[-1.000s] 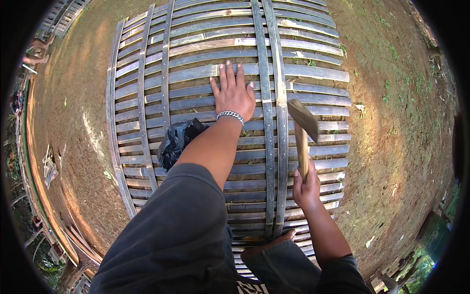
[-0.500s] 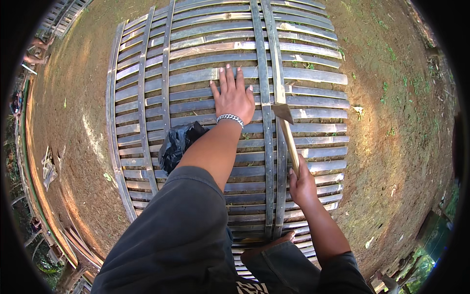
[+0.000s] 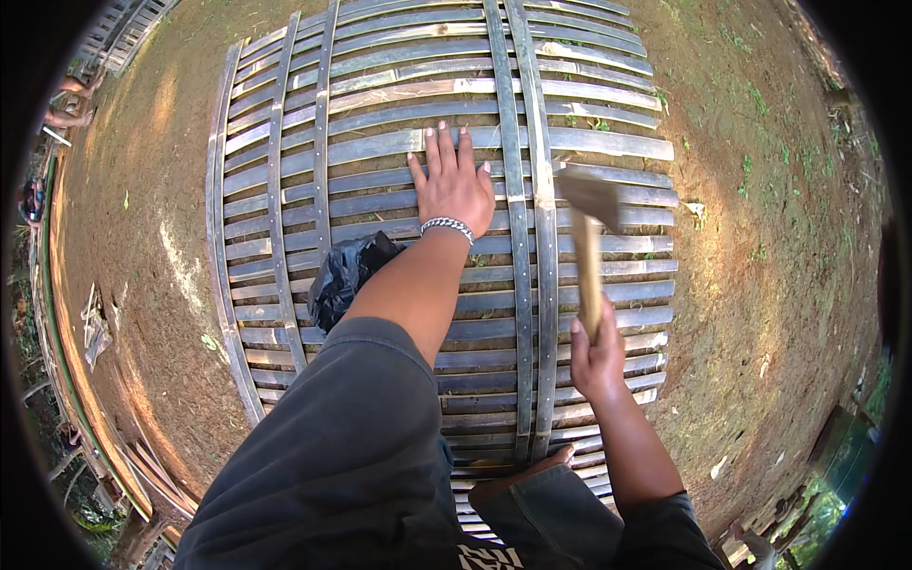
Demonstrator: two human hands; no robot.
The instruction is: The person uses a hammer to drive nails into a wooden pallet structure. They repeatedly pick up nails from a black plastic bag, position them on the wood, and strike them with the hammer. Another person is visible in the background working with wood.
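My left hand (image 3: pixel 456 198) lies flat with fingers spread on the slats of a bamboo panel (image 3: pixel 380 176). A black plastic bag (image 3: pixel 350 277) sits on the slats beside my left forearm. Wrapped round a wooden handle, my right hand (image 3: pixel 598 359) holds a hatchet (image 3: pixel 589 271). Its metal head (image 3: pixel 589 199) is blurred by motion and hangs above the slats, just right of a long crosswise strip (image 3: pixel 546 237). A second strip (image 3: pixel 521 285) runs close beside that one. Small nail heads dot both strips.
Brown soil (image 3: pixel 750 313) surrounds the panel. Long bamboo poles (image 3: pixel 71 361) lie along the left rim. Another slatted panel (image 3: pixel 123 33) and part of another person (image 3: pixel 71 100) show at upper left. My bare foot (image 3: pixel 560 458) rests on the slats.
The hatchet head has lifted off the crosswise strip and swung up to the right. My right hand has shifted slightly right with it; my left hand stays in place.
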